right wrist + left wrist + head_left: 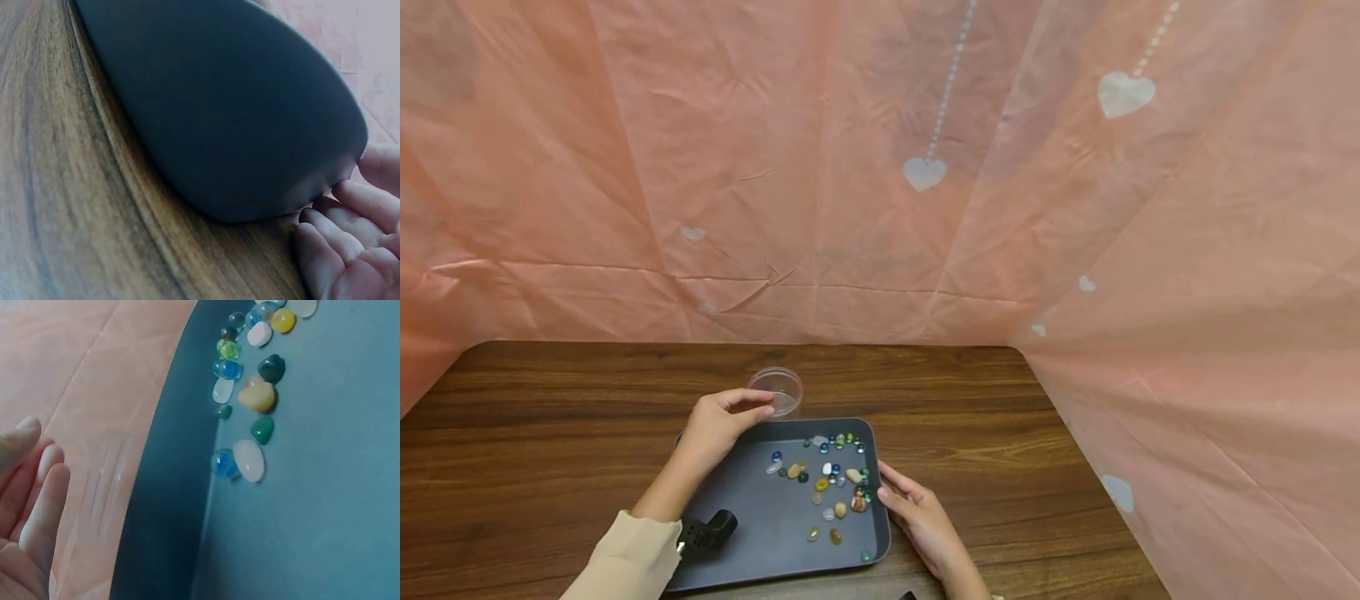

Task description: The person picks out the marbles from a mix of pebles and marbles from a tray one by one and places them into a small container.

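My left hand (718,425) reaches over the far left part of a dark grey tray (745,533), thumb and fingers extended beside a round clear plastic container (786,385). In the left wrist view a small gap separates the fingers from the container (106,490), and nothing is between them. Along the outside of the tray's right wall is my right hand (921,521). Its fingertips touch the wall in the right wrist view. Polished stones (840,509) and glass beads (822,484) of several colours lie scattered over the tray's right half.
The tray stands on a brown wood-grain table (985,417). Behind the table and at its right hangs a pink-orange sheet (850,208) with pale heart prints. A black wrist camera (709,533) on the left wrist hangs over the tray's left side.
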The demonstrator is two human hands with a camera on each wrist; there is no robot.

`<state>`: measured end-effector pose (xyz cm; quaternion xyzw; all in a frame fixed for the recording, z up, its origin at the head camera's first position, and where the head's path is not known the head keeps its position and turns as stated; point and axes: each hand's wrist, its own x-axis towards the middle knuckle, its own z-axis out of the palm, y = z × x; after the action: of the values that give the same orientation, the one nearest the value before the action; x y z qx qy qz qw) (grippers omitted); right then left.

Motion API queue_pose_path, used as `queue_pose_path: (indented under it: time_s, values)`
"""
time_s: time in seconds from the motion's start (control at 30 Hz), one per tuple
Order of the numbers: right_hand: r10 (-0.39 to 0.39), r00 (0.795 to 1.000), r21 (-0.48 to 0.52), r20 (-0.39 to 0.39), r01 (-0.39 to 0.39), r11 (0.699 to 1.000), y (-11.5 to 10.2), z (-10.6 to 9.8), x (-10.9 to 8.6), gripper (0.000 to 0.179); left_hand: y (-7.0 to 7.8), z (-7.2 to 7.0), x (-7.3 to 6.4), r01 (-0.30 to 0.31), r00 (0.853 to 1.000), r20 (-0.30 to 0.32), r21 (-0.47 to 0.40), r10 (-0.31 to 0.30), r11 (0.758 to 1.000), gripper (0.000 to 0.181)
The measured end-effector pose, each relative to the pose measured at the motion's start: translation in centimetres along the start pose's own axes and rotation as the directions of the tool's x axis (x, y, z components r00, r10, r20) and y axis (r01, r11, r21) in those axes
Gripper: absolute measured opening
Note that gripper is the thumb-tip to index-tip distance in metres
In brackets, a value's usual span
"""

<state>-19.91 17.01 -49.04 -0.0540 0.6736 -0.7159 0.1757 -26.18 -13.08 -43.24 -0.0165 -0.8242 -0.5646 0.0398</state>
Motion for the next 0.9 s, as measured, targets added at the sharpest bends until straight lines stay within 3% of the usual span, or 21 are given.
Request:
queue_pose_path:
  time_s: [0.2,0.37,0.9]
  values:
    - [-0.009,1.0,-0.006,-0.003,0.009,1.0,0.0,0.0,0.0,0.054,-1.2,0.1,-0.7,0.0,0.987,0.158,-0.117,0.018,0.993,0.037]
    - [-0.008,1.0,-0.001,-0.004,0.008,1.0,0.1,0.0,-0.2,0.054,-2.2,0.5,-0.9,0.003,0.972,0.234,-0.094,0.02,0.996,0.032]
    - [0.007,1.0,-0.018,-0.018,-0.008,1.0,0.1,0.0,0.0,0.054,-2.9,1.6,-1.0,0.015,0.975,0.22,0.122,-0.042,0.992,0.025]
